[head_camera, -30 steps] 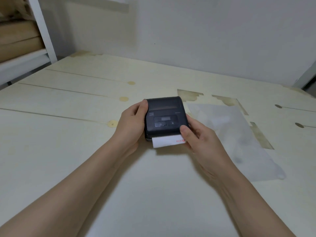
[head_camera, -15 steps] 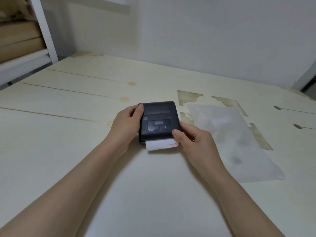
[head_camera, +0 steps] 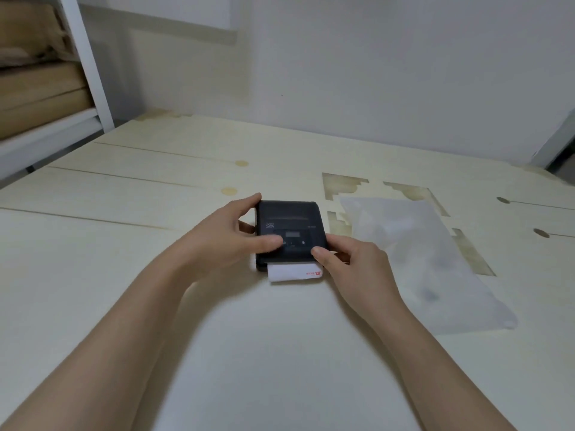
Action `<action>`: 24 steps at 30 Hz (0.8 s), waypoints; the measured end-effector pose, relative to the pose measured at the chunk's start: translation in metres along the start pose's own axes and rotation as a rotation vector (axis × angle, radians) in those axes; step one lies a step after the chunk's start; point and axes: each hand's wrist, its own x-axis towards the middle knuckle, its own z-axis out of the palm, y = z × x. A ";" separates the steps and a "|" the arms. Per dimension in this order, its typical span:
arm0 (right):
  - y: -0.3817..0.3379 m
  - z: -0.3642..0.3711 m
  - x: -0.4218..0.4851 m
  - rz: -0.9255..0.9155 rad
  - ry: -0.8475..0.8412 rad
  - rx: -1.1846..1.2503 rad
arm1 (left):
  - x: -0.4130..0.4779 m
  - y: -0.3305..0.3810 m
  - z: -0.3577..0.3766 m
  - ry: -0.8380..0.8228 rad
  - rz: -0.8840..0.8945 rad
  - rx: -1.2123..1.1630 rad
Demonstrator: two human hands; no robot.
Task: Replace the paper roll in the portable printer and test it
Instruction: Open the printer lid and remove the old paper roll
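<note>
Head view shows a wide pale table (head_camera: 93, 290) with lots of bare room on the left and in front. A white shelf (head_camera: 90, 73) stands past the far left edge, and a wall runs along the back edge. The left hand (head_camera: 230, 234) is spread open over the left side of the black printer (head_camera: 289, 231); one finger reaches the far left corner and the thumb lies on the button panel. The printer sits flat near the middle of the table. White paper (head_camera: 295, 273) sticks out of its near edge. The right hand (head_camera: 351, 262) is loosely curled, its thumb and fingers pinching the printer's near right corner. A clear bag (head_camera: 435, 259) lies flat just to the right.
</note>
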 end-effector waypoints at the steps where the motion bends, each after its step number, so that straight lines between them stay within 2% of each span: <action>1: 0.000 0.000 -0.001 -0.002 0.005 -0.010 | -0.002 0.000 -0.002 -0.084 -0.022 0.023; 3: -0.001 0.001 -0.001 -0.003 0.019 -0.027 | -0.004 0.000 -0.001 -0.149 -0.035 0.073; 5: -0.002 0.001 -0.003 -0.003 0.035 -0.034 | -0.003 -0.001 0.000 -0.112 -0.021 0.093; 13: -0.001 0.000 -0.002 -0.101 0.116 0.029 | 0.000 -0.004 -0.007 -0.099 0.089 -0.066; 16: -0.004 0.000 0.001 -0.092 0.117 0.203 | 0.003 -0.004 -0.007 -0.024 0.101 -0.152; 19: -0.003 0.000 0.012 -0.112 0.115 0.318 | 0.010 0.000 0.002 0.123 0.023 -0.240; 22: -0.006 0.000 0.023 -0.135 0.111 0.305 | 0.021 0.006 0.013 0.231 -0.047 -0.295; 24: -0.007 0.001 0.027 -0.142 0.111 0.261 | 0.026 0.010 0.021 0.250 -0.027 -0.310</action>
